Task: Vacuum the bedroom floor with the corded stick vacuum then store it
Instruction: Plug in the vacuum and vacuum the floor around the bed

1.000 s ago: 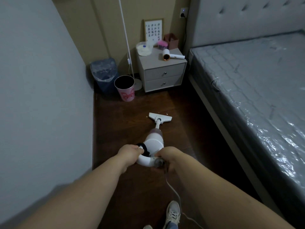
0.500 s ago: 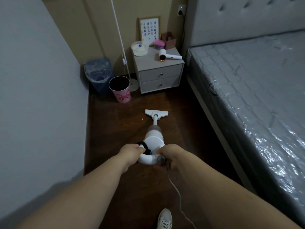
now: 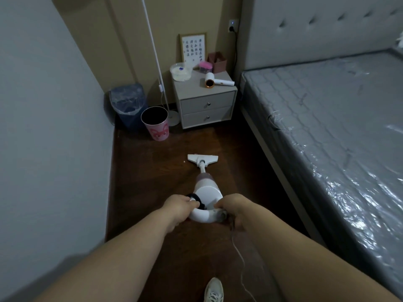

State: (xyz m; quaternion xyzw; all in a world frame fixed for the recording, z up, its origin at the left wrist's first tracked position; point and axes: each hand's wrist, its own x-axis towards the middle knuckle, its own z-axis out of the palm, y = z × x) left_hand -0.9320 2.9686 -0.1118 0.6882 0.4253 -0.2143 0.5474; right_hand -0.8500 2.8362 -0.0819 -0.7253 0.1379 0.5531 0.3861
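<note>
A white corded stick vacuum point(image 3: 206, 190) stands on the dark wooden floor point(image 3: 139, 184) in front of me. Its flat floor head point(image 3: 202, 159) lies on the boards, a short way before the nightstand. My left hand point(image 3: 177, 209) grips the left side of the curved white handle. On the handle's right side my right hand point(image 3: 235, 209) holds on, where the thin white cord point(image 3: 239, 260) leaves and trails back past my shoe point(image 3: 214, 290). A small pale crumb point(image 3: 184, 161) lies just left of the floor head.
A grey wall point(image 3: 54, 138) bounds the floor strip on the left and a plastic-wrapped bed point(image 3: 327, 138) on the right. At the far end stand a two-drawer nightstand point(image 3: 207, 105) with a hair dryer point(image 3: 218, 82), a pink bin point(image 3: 156, 124), a blue-lined bin point(image 3: 128, 103) and a white lamp pole point(image 3: 154, 53).
The vacuum has been pushed forward a little towards the nightstand and its floor head has straightened. I have stepped forward with it, and both hands keep their grip on the handle.
</note>
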